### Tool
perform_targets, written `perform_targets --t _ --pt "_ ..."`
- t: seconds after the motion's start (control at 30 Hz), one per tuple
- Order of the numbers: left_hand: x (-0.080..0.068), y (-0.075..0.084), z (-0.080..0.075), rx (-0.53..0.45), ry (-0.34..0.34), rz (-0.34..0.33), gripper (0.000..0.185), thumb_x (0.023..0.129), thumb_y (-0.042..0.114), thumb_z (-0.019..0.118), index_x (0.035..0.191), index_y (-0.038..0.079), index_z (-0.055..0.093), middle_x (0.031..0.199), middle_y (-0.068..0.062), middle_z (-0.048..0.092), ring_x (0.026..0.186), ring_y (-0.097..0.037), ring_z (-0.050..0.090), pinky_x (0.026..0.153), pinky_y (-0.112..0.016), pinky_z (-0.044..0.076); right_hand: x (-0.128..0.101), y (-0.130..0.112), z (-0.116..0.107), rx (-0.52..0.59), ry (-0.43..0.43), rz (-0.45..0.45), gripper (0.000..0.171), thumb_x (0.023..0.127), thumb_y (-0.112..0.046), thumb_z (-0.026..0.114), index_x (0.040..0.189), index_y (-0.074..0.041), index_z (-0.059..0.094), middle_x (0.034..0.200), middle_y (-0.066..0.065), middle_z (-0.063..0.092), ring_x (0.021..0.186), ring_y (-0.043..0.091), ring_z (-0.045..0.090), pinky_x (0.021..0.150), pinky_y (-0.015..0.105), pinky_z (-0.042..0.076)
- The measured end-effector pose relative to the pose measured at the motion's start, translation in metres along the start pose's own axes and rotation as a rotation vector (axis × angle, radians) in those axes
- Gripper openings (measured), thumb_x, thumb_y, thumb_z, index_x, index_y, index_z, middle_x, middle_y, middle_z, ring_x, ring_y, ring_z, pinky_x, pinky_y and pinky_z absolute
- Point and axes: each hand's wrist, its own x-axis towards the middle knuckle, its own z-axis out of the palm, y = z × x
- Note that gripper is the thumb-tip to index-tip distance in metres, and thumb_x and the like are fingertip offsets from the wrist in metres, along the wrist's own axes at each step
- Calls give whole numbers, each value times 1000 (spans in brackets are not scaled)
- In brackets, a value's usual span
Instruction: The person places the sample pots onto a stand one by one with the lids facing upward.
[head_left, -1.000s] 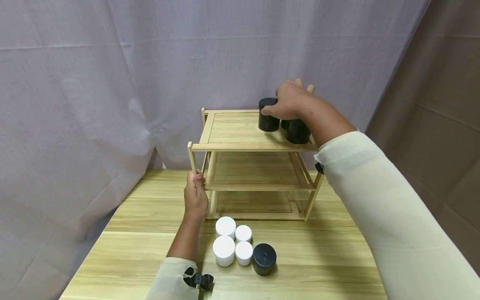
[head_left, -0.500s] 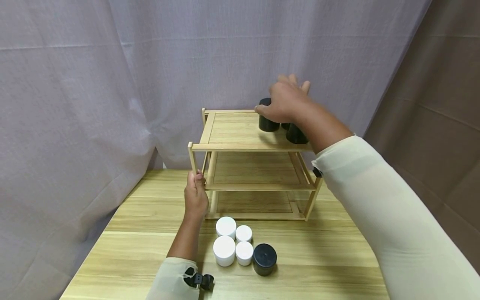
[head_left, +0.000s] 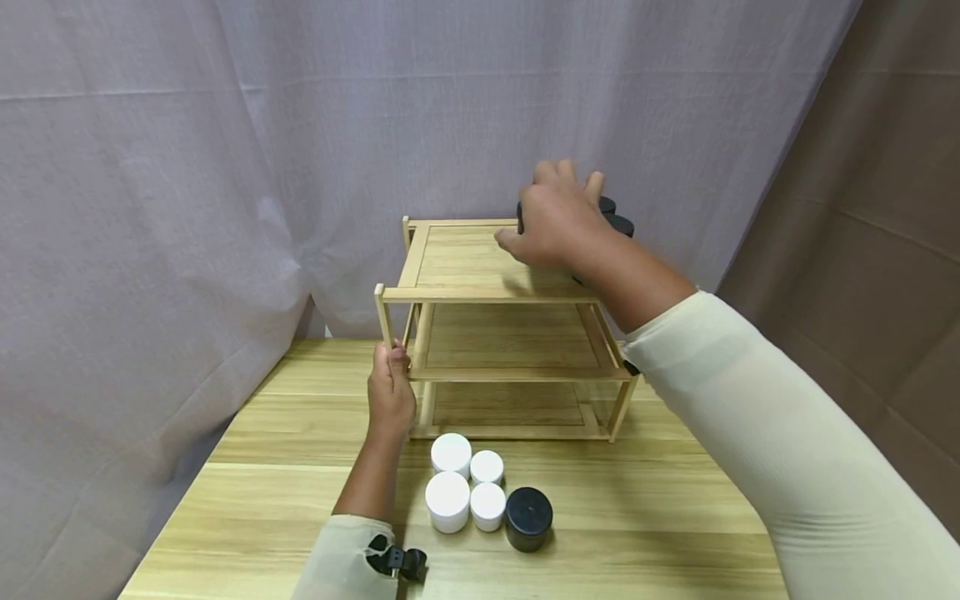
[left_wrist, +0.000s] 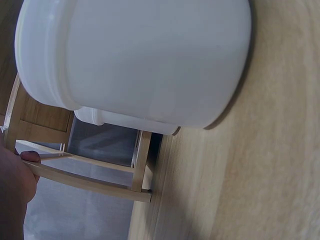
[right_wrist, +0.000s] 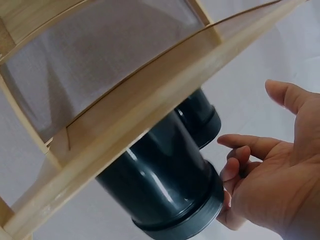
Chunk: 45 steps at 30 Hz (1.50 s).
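Note:
A three-tier wooden rack [head_left: 480, 294] stands on the table, and my left hand [head_left: 391, 396] grips its front left post. Over the right part of the top shelf is my right hand [head_left: 558, 223], thumb stretched out to the left and fingers spread, holding nothing. Beneath and behind it are several black jars; the lid of one black jar [head_left: 620, 223] shows past the wrist, the others being mostly covered. In the right wrist view the fingers are close beside the lid of a black jar [right_wrist: 165, 175], with a second black jar [right_wrist: 197, 120] behind.
In front of the rack, on the wooden table [head_left: 285, 492], several white jars [head_left: 447, 500] stand grouped together. A lone black lidded jar [head_left: 528, 517] is at their right. One white jar [left_wrist: 150, 60] fills much of the left wrist view. Grey curtain [head_left: 187, 208] hangs behind.
My right hand has moved left over the top shelf, uncovering black lids on its right and covering the left jar. The left hand has stayed on the post.

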Motion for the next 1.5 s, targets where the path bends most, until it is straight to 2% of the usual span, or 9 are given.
perform_targets --t 0.13,0.23,0.37,0.63,0.9,1.03,1.23,1.37,1.5 --pt "-1 1 0 -1 -2 4 39 118 29 40 119 -7 55 84 -11 51 73 -12 43 67 -23 39 -6 -6 5 -12 58 -25 46 102 -47 64 94 -2 68 133 19 49 137 42 36 118 75 19" --pt "-1 1 0 6 -1 7 41 118 30 40 119 -7 55 84 -12 52 73 -12 43 67 -24 39 -12 -11 11 -35 96 -53 42 103 -44 65 95 -3 66 130 17 50 133 39 37 114 70 24" --pt "-1 1 1 10 1 10 41 118 32 40 119 -7 55 84 -13 53 73 -12 44 67 -24 39 -18 -19 18 -76 135 -81 41 102 -43 66 103 -2 65 126 16 50 126 37 39 105 63 28" --pt "-1 0 2 9 5 16 44 117 35 39 118 -6 55 85 -13 54 75 -12 44 69 -24 39 -28 -32 27 -95 197 -129 48 101 -43 71 119 2 66 125 16 51 125 38 42 108 66 30" --pt "0 1 1 12 3 10 46 118 34 38 118 -9 55 85 -15 54 74 -14 45 68 -24 40 -44 -48 37 -22 238 -169 52 102 -43 72 128 1 66 128 14 53 120 36 45 104 63 33" --pt "0 1 -1 18 2 5 40 119 30 38 118 -7 55 86 -16 55 74 -14 45 68 -24 40 -56 -56 45 12 268 -212 48 100 -42 74 124 0 67 123 14 53 120 37 45 102 63 33" --pt "0 0 -3 24 -1 10 38 119 29 37 118 -5 55 86 -15 54 73 -12 45 67 -24 40 -74 -66 55 71 273 -254 47 99 -40 77 126 -2 68 119 11 53 116 35 47 102 62 34" --pt "1 0 -2 17 -1 14 39 119 29 37 118 -6 55 85 -15 54 73 -12 44 67 -24 40 -84 -67 57 115 266 -256 50 100 -41 77 131 -3 68 119 10 52 116 33 45 104 62 33" --pt "1 -1 -1 26 7 11 40 119 30 38 118 -6 55 86 -17 56 74 -12 46 68 -24 41 -92 -62 62 169 300 -250 55 99 -40 77 138 -3 66 120 10 53 116 33 45 105 63 32"
